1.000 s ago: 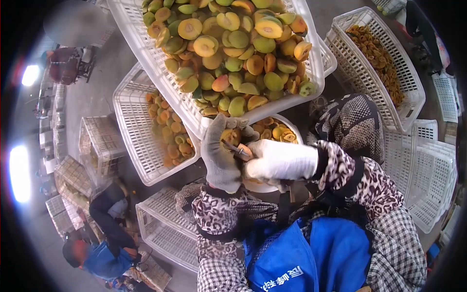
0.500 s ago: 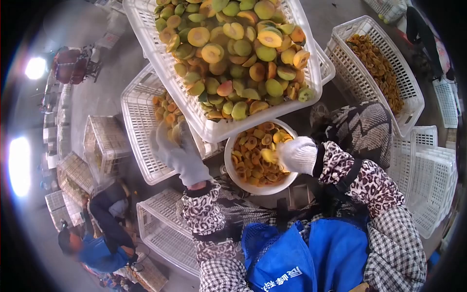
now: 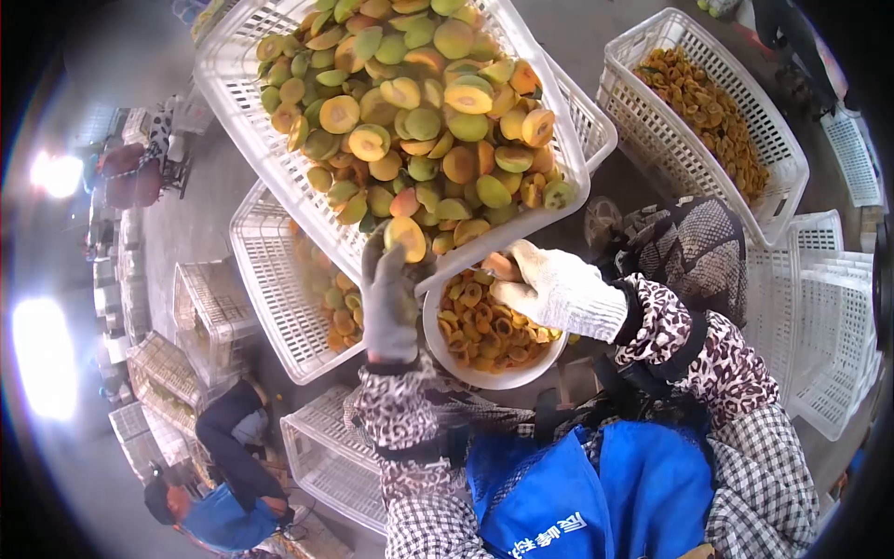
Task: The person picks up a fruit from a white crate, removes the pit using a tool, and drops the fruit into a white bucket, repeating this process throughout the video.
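My left hand point(image 3: 391, 307), in a grey glove, is at the near rim of the large white crate point(image 3: 428, 273), its fingers round a yellow-fleshed apricot half point(image 3: 405, 239). That crate is heaped with green and orange apricot halves point(image 3: 424, 121). My right hand point(image 3: 568, 291), in a white glove, is closed above the right side of a white bucket point(image 3: 498, 380). Something brown point(image 3: 503, 267) shows at its fingertips; I cannot make out what it is. Hollowed orange apricot pieces point(image 3: 480, 326) fill much of the bucket.
Left of the bucket, a lower white crate point(image 3: 270, 289) holds more apricot halves. Another crate point(image 3: 792, 177) at the right contains orange pieces. Stacked white crates point(image 3: 829, 326) stand at the far right. A person in blue point(image 3: 223, 517) sits at lower left.
My left hand has moved from over the lower left crate to the big crate's rim and now has an apricot half. My right hand has lifted from the bucket's contents and turned.
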Demonstrator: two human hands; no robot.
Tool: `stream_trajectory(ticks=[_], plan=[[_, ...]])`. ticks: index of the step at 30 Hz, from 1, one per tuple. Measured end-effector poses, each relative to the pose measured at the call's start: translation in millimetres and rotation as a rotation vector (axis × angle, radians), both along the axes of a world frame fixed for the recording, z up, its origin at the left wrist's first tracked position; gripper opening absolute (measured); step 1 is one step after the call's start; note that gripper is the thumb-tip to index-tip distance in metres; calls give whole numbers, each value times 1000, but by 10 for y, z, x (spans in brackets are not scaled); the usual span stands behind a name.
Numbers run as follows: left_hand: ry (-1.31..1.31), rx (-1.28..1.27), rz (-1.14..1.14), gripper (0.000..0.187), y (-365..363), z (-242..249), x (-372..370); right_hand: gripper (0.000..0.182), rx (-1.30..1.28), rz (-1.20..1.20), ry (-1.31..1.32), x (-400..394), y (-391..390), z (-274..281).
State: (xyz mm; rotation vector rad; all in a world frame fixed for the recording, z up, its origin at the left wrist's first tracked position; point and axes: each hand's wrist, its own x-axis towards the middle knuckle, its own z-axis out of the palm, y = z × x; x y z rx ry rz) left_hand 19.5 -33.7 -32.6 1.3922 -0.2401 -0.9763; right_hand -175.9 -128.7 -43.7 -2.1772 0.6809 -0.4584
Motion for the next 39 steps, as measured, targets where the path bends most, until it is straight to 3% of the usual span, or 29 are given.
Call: stream_trajectory(ticks=[1, 4, 6, 7, 9, 12, 14, 16, 17, 19, 20, 22, 23, 24, 26, 27, 28, 29, 30, 32, 33, 35, 38, 39], plan=[[179, -214, -71, 49, 75, 147, -68, 23, 14, -6, -3, 44, 32, 58], [398, -296, -89, 55, 246, 38, -162, 29, 104, 94, 109, 153, 103, 166], [408, -326, -117, 59, 247, 111, -225, 28, -518, 176, -46, 160, 209, -2], [509, -418, -138, 58, 248, 107, -210, 28, -517, 179, -43, 152, 242, -60], [607, -524, -101, 54, 229, 131, -239, 29, 40, 156, 112, 210, 232, 127], [625, -440, 85, 50, 219, 125, -274, 30, -164, 206, 19, 182, 184, 161], [535, -422, 60, 47, 222, 185, -320, 30, -153, 214, 31, 214, 167, 225], [360, -332, 28, 45, 232, 214, -333, 28, 141, 174, 123, 246, 161, 259], [362, -332, 31, 45, 226, 211, -354, 28, 143, 176, 126, 256, 154, 275], [-332, -202, -75, 43, 225, 187, -401, 28, -13, 275, 190, 278, 155, 285], [-330, -199, -71, 43, 271, 135, -379, 28, -11, 280, 192, 283, 183, 263], [-947, -100, -152, 53, 384, -9, -331, 28, -60, 186, 36, 279, 253, 208], [-992, -111, -93, 37, 319, 44, -396, 28, -57, 190, 37, 285, 266, 218], [-992, -108, -90, 37, 281, 98, -419, 28, 23, 227, 103, 291, 274, 243], [74, -182, 66, 36, 200, 192, -438, 27, 93, 262, 165, 315, 269, 258], [227, -133, 123, 37, 158, 215, -437, 27, 275, 273, 191, 341, 269, 221], [222, -140, 123, 37, 144, 221, -423, 27, 458, 284, 217, 360, 257, 206], [238, -147, 123, 39, 144, 210, -415, 25, 988, 347, 274, 347, 121, 373], [257, -150, 122, 40, 129, 227, -412, 27, 1208, 410, 212, 328, 85, 362], [188, -97, 149, 41, 108, 230, -421, 28, 1299, 465, 179, 298, 41, 409], [177, -106, 138, 41, 111, 170, -403, 28, 1299, 465, 183, 302, 123, 323], [168, -117, 140, 40, 106, 136, -420, 27, 310, 236, 159, 333, 385, 140], [95, -38, 155, 37, 65, 155, -461, 24, 419, 268, 250, 336, 377, 180], [48, -16, 153, 36, 78, 147, -454, 26, 778, 331, 247, 334, 259, 266]])
